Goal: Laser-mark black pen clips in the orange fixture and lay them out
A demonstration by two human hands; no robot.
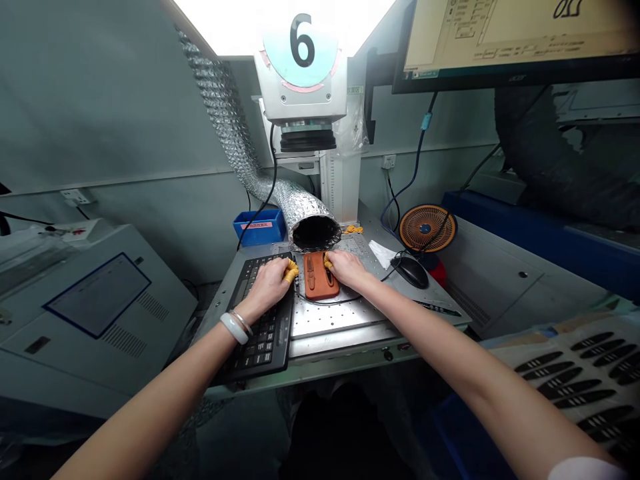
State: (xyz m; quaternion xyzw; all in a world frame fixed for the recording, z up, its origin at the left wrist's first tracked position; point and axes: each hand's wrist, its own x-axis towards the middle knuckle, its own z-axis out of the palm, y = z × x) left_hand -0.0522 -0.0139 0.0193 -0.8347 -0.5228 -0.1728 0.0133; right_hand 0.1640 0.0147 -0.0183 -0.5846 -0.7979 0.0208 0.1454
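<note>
Your left hand (267,283) and right hand (347,269) pinch the orange case (320,280) by its long edges on the perforated metal plate (340,320); it looks light and stiff, so those edges suit a hold.

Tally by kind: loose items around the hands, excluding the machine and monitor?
Black keyboard: 1
Black computer mouse: 1
Orange-red case: 1
Round orange fan: 1
Blue bin: 1
Total: 5
</note>
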